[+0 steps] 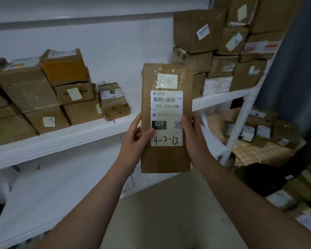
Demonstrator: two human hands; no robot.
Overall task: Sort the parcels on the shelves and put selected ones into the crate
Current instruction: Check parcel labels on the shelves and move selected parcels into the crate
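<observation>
I hold a tall, flat brown cardboard parcel (166,159) upright in front of the white shelf (75,135). Its white shipping label faces me, with "220-220-C40" printed on it and "4-3-13" handwritten at the bottom. My left hand (135,135) grips its left edge, thumb lying on the label. My right hand (192,135) grips its right edge, thumb beside the QR code. Stacked brown parcels (48,92) sit on the shelf at the left. No crate is in view.
A tall stack of cardboard boxes (223,44) fills the shelf at the upper right. More small parcels (258,130) lie on a lower shelf at the right, behind a white upright post (239,123). A lower white shelf board (43,194) runs below left.
</observation>
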